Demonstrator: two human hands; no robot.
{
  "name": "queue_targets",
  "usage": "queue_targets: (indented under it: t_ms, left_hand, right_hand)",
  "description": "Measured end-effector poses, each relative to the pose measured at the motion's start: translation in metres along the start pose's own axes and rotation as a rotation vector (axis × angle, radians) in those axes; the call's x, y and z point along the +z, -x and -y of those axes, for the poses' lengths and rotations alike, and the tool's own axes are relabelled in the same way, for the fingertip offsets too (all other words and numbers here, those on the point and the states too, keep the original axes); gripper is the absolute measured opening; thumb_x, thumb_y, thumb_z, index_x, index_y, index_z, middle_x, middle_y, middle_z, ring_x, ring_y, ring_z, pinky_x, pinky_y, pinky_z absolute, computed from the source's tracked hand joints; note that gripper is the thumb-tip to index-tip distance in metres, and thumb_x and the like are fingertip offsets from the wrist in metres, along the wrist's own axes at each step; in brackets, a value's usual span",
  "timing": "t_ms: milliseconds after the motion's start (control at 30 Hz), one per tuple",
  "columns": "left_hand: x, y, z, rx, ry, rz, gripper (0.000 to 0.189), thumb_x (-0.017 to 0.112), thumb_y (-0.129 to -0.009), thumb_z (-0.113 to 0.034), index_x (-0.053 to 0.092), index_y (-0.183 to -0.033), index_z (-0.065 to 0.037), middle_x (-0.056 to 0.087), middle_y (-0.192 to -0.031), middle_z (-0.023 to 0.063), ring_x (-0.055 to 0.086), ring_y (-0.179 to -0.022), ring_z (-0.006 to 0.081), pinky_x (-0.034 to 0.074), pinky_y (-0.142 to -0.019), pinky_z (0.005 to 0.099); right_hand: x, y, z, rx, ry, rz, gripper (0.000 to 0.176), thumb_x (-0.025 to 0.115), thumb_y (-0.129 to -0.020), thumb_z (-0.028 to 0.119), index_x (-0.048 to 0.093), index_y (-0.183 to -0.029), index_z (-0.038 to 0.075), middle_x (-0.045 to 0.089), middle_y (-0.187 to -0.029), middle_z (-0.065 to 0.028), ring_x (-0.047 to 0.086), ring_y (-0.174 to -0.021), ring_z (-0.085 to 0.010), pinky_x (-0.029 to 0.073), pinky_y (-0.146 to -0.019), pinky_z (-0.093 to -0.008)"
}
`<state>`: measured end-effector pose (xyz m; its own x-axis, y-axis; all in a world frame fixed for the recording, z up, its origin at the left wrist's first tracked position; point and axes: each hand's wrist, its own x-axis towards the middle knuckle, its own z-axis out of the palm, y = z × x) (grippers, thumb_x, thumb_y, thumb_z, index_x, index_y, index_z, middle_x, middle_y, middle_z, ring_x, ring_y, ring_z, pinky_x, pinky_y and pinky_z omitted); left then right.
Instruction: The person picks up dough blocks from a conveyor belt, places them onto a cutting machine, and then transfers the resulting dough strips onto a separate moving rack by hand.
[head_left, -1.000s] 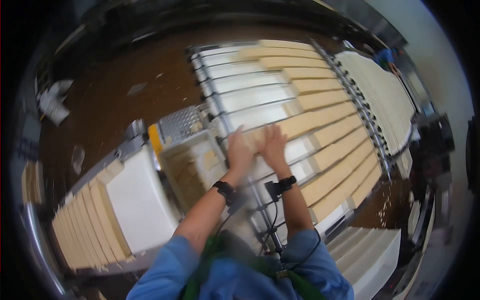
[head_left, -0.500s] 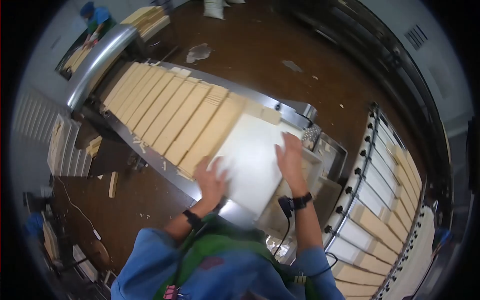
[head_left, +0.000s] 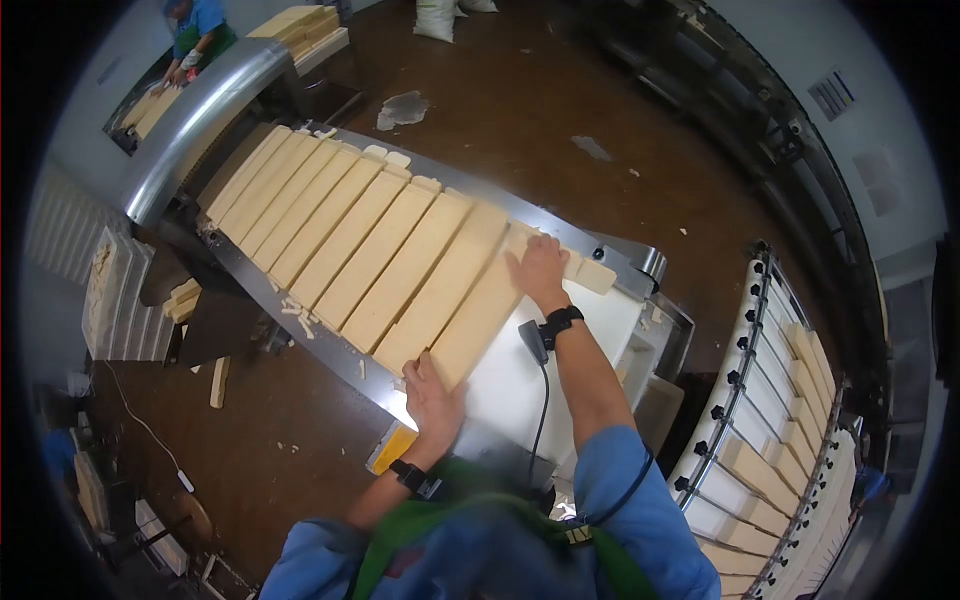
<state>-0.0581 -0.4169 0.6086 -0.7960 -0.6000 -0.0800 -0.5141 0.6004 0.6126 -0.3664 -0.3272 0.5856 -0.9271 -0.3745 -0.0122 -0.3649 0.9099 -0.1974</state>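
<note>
Long pale slabs (head_left: 375, 250) lie side by side across a white belt (head_left: 500, 385) on a metal-edged conveyor. At the near end of the front slab (head_left: 480, 325), my left hand (head_left: 432, 400) rests with its fingers closed against the slab's end. My right hand (head_left: 542, 268) is at the far end of the same slab, fingers curled over it. Between them the front slab spans the belt. Small flat pieces (head_left: 596, 277) sit just beyond my right hand.
A curved metal cover (head_left: 205, 125) arches over the conveyor's far end. Behind it, a co-worker (head_left: 197, 35) handles slabs. Light trays (head_left: 655, 400) are at the conveyor's right end. A rack with rods (head_left: 755, 400) holds more slabs at the right. Crumbs lie along the near edge.
Both hands have moved from above the bare belt to the front slab's ends, my right hand going left and up. The slabs reach further right along the belt.
</note>
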Motion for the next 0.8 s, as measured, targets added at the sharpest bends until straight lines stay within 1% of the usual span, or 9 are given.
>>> queue_targets:
  t_ms: [100,200,300,333,400,533,600,700,800]
  left_hand:
    - [-0.002,-0.002,-0.004,-0.028,-0.007,0.064,0.091,0.087,-0.080,-0.021,0.035,-0.152,0.001,0.040,-0.139,0.0264,0.052,-0.127,0.0479,0.049,-0.101,0.0538]
    - [-0.001,0.002,-0.001,0.004,-0.016,0.052,0.092,0.089,-0.079,-0.021,0.036,-0.151,-0.001,0.041,-0.136,0.0247,0.054,-0.124,0.0468,0.051,-0.097,0.0527]
    - [-0.001,0.002,0.001,0.040,-0.019,0.030,0.092,0.091,-0.077,-0.021,0.038,-0.150,-0.002,0.043,-0.133,0.0231,0.057,-0.120,0.0454,0.054,-0.094,0.0513]
    - [-0.002,0.004,0.001,0.048,-0.009,0.037,0.092,0.091,-0.077,-0.020,0.037,-0.150,-0.002,0.043,-0.132,0.0229,0.057,-0.120,0.0452,0.054,-0.093,0.0513]
    - [-0.001,0.006,-0.002,0.048,-0.015,0.038,0.091,0.090,-0.077,-0.020,0.038,-0.149,-0.002,0.043,-0.132,0.0224,0.057,-0.120,0.0452,0.054,-0.093,0.0513]
    - [0.008,0.008,-0.007,0.072,-0.053,0.019,0.091,0.091,-0.076,-0.021,0.039,-0.148,-0.003,0.043,-0.132,0.0215,0.057,-0.119,0.0452,0.053,-0.094,0.0518]
    - [0.010,0.009,-0.011,0.096,-0.069,0.039,0.091,0.091,-0.075,-0.022,0.040,-0.147,-0.003,0.044,-0.132,0.0219,0.057,-0.120,0.0456,0.053,-0.096,0.0521]
    - [0.012,0.008,-0.013,0.210,-0.104,0.113,0.091,0.091,-0.074,-0.025,0.042,-0.147,-0.001,0.046,-0.134,0.0237,0.055,-0.123,0.0468,0.050,-0.100,0.0533]
    - [0.015,0.000,-0.016,0.373,-0.172,0.269,0.095,0.092,-0.072,-0.031,0.045,-0.149,0.000,0.047,-0.144,0.0270,0.054,-0.128,0.0469,0.049,-0.105,0.0530]
  right_hand:
    - [-0.006,0.000,-0.026,0.090,-0.139,0.021,0.062,0.075,-0.088,0.054,0.069,-0.123,0.003,0.062,-0.126,-0.0175,0.053,-0.127,-0.0377,0.044,-0.101,-0.0549]
    - [-0.008,-0.006,-0.034,0.132,-0.242,0.033,0.064,0.076,-0.087,0.053,0.068,-0.126,0.003,0.063,-0.124,-0.0193,0.055,-0.126,-0.0400,0.046,-0.102,-0.0558]
    - [-0.019,-0.009,-0.029,0.094,-0.220,0.053,0.066,0.076,-0.089,0.048,0.064,-0.137,0.004,0.066,-0.127,-0.0202,0.058,-0.126,-0.0402,0.050,-0.105,-0.0523]
    - [-0.004,-0.010,-0.037,0.097,-0.226,0.051,0.066,0.076,-0.089,0.048,0.064,-0.137,0.004,0.066,-0.127,-0.0202,0.058,-0.126,-0.0402,0.050,-0.105,-0.0523]
    - [0.014,-0.008,-0.043,-0.095,-0.307,-0.095,0.063,0.077,-0.088,0.042,0.064,-0.135,0.002,0.069,-0.126,-0.0226,0.062,-0.123,-0.0409,0.051,-0.106,-0.0491]
    - [0.013,0.015,-0.042,-0.033,-0.328,-0.072,0.060,0.076,-0.089,0.042,0.064,-0.131,0.000,0.070,-0.126,-0.0236,0.064,-0.122,-0.0402,0.050,-0.107,-0.0487]
    - [-0.002,0.032,-0.056,-0.056,-0.295,-0.088,0.060,0.073,-0.092,0.046,0.065,-0.129,-0.001,0.071,-0.127,-0.0269,0.068,-0.116,-0.0436,0.055,-0.098,-0.0505]
    - [-0.044,0.080,-0.100,0.132,-0.257,0.063,0.058,0.071,-0.094,0.047,0.065,-0.124,-0.002,0.073,-0.121,-0.0269,0.070,-0.112,-0.0442,0.056,-0.097,-0.0508]
    - [-0.045,0.145,-0.138,0.253,-0.139,-0.073,0.057,0.070,-0.095,0.048,0.066,-0.121,-0.003,0.073,-0.118,-0.0278,0.070,-0.109,-0.0439,0.055,-0.098,-0.0518]
